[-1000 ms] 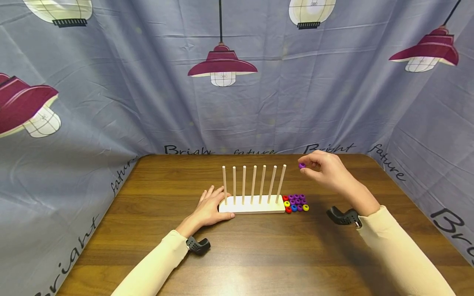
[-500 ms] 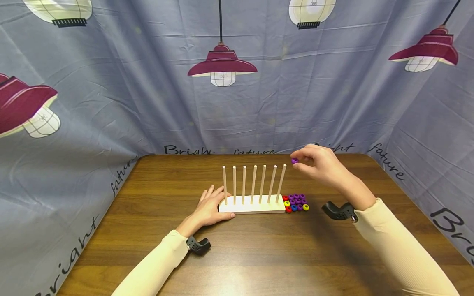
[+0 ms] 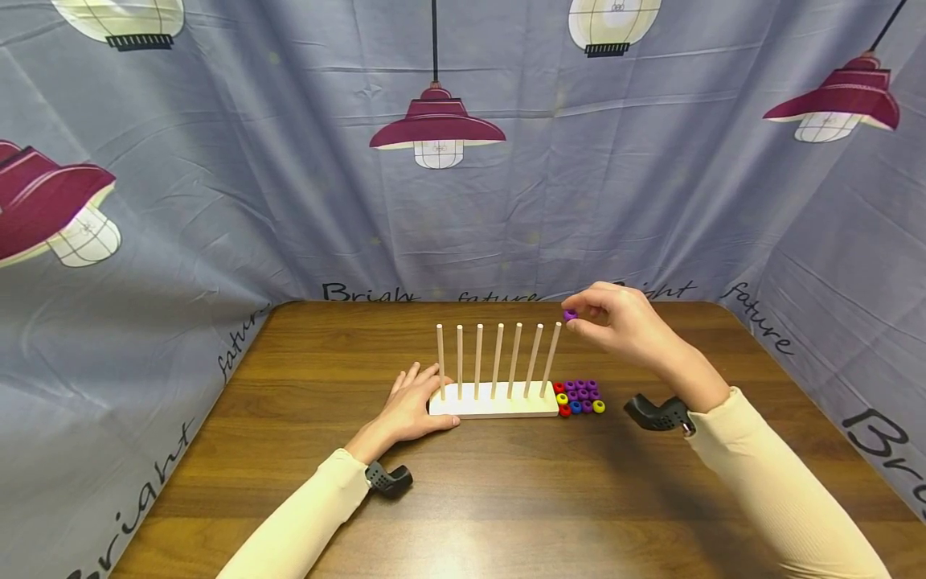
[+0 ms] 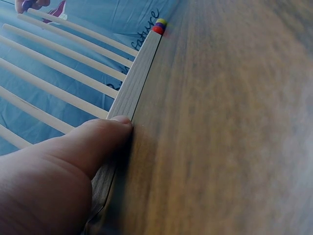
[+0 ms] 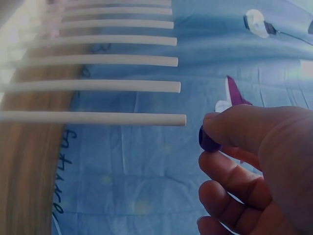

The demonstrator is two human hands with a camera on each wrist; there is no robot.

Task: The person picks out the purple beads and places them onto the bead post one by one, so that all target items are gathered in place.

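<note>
At the middle of the table in the head view, a pale wooden base (image 3: pixel 499 407) carries a row of several upright bare pegs. My left hand (image 3: pixel 407 408) holds its left end, the thumb (image 4: pixel 100 139) along the front edge and the index finger at the back; the other fingers spread over the table. My right hand (image 3: pixel 629 322) pinches a purple bead (image 5: pixel 209 141) between thumb and forefinger. This bead hangs just right of the rightmost peg (image 5: pixel 146 119), near its tip and apart from it. A block of loose beads (image 3: pixel 582 394) lies against the base's right end.
Most loose beads are purple; a few are red, yellow and blue. The brown wooden table (image 3: pixel 492 498) extends around the base. A blue-grey curtain (image 3: pixel 463 225) printed with lamps stands behind and at both sides. A black wrist device (image 3: pixel 654 414) sits on the right wrist.
My right hand has moved left and slightly up with the purple bead, from beyond the pegs to close beside the rightmost peg's tip. The left hand stays on the base.
</note>
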